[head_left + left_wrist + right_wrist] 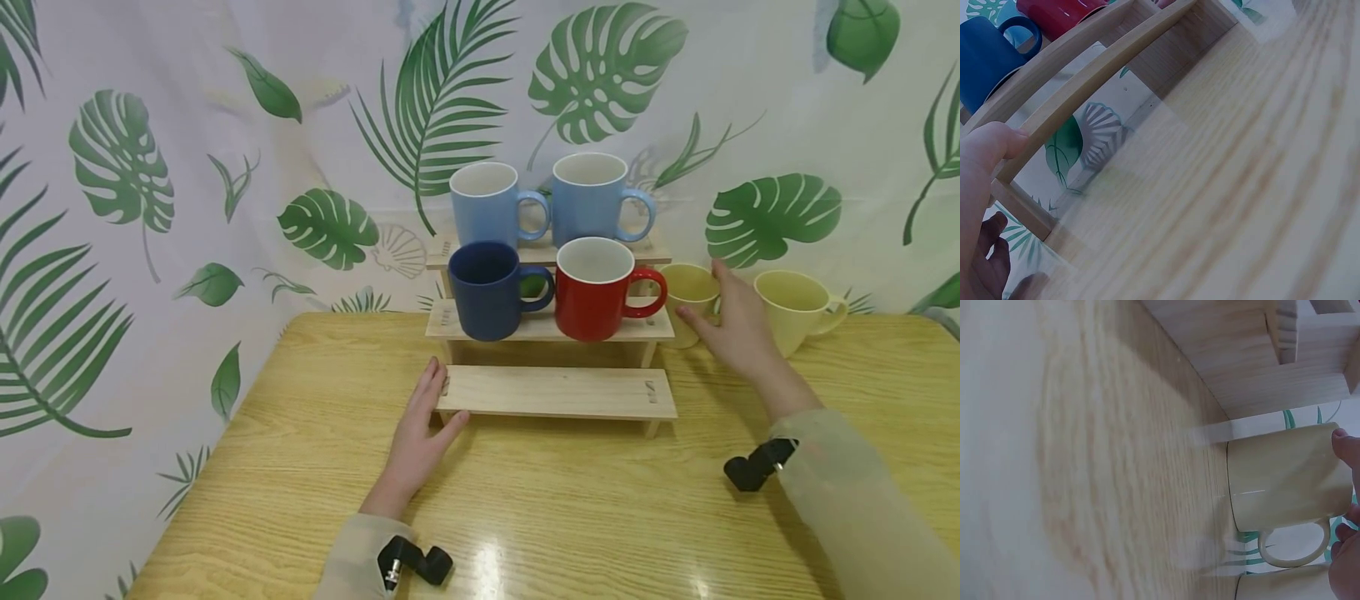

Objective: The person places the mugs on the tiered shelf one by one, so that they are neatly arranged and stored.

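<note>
My right hand (738,325) is at the rim of a pale yellow mug (1285,478), thumb on its near side and fingers round by the handle. That mug stands upright on the table, right of a three-step wooden rack (555,390). My left hand (412,442) touches the left end of the rack's bottom step, thumb at the front edge, other fingers along the side. On the middle step sit a dark blue mug (486,296) and a red mug (592,296) with white inside. Two light blue mugs, the left one (483,208) and the right one (588,200), occupy the top step.
A second pale yellow mug (798,312) stands just right of my right hand, handle pointing right. Behind the wood-grain table (570,508) hangs a leaf-patterned cloth (315,150). The bottom step of the rack is bare wood.
</note>
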The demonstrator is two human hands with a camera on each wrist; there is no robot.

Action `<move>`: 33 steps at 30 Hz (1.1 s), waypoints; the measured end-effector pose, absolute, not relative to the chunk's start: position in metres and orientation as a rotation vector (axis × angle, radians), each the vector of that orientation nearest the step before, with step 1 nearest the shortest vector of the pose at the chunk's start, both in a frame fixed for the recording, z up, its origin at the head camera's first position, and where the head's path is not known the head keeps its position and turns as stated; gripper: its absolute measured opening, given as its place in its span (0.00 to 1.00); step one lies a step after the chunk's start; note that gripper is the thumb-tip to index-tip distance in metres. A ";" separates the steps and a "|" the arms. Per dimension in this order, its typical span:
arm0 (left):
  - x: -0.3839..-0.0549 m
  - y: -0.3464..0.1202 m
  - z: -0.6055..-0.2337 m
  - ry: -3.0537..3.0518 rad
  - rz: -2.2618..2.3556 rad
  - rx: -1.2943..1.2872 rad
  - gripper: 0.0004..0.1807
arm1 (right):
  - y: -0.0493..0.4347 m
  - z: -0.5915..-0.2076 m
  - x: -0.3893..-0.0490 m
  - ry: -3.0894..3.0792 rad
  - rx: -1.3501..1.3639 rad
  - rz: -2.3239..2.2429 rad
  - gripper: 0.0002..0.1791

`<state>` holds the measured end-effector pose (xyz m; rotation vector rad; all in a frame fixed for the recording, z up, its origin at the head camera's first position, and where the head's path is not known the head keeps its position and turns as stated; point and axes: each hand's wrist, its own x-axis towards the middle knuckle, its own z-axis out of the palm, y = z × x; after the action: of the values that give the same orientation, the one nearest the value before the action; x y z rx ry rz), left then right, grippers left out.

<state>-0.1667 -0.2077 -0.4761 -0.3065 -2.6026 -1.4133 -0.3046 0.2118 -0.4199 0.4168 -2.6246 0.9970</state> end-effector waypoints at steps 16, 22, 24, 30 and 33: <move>-0.168 -0.207 -0.477 -2.586 -1.426 -0.319 0.40 | 0.212 -0.419 -0.313 -2.767 0.359 0.791 0.52; -0.168 -0.207 -0.478 -2.586 -1.420 -0.324 0.40 | 0.209 -0.422 -0.306 -2.818 0.334 0.654 0.53; -0.168 -0.207 -0.478 -2.585 -1.421 -0.326 0.40 | 0.209 -0.423 -0.303 -2.830 0.322 0.607 0.53; -0.168 -0.207 -0.479 -2.580 -1.426 -0.326 0.40 | 0.207 -0.425 -0.299 -2.843 0.286 0.527 0.54; -0.168 -0.208 -0.479 -2.581 -1.427 -0.323 0.40 | 0.207 -0.427 -0.298 -2.849 0.284 0.545 0.53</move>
<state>-0.1679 -0.2075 -0.4787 -0.3234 -2.5808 -1.4275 -0.2984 0.2065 -0.4268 0.2839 -2.8492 0.5448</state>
